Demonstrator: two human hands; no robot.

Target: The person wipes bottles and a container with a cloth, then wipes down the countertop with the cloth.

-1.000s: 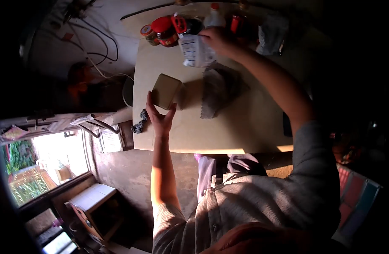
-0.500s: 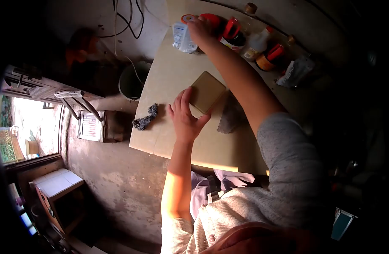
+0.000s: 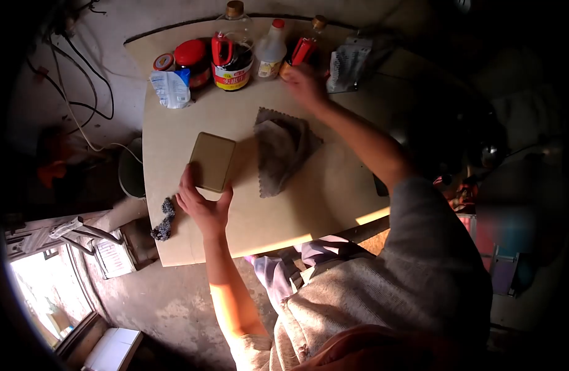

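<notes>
My left hand [image 3: 204, 207] has its thumb and fingers around the near end of a rectangular, greenish-beige box [image 3: 214, 162] above the table. Farther back, my right hand [image 3: 306, 89] reaches to a dark bottle with a red label or cap [image 3: 303, 51]; its fingertips are blurred, and whether they grip the bottle cannot be made out. Between the hands a grey-brown cloth [image 3: 281, 148] with a zigzag edge lies crumpled. A white and blue packet [image 3: 171, 88] rests at the back left, leaning by the jars.
Along the back edge of the table [image 3: 247, 229] stand a red-lidded jar [image 3: 193, 62], a large sauce bottle [image 3: 232, 68], a white bottle [image 3: 271, 52] and a silver pouch [image 3: 349, 65]. Dark steel-wool-like scourers [image 3: 164, 221] lie at the left edge, near a bucket [image 3: 132, 170].
The white packet, held by my right hand earlier, now sits at the back left. My right hand has moved right to the dark bottle. My left hand remains at the box; the view has shifted.
</notes>
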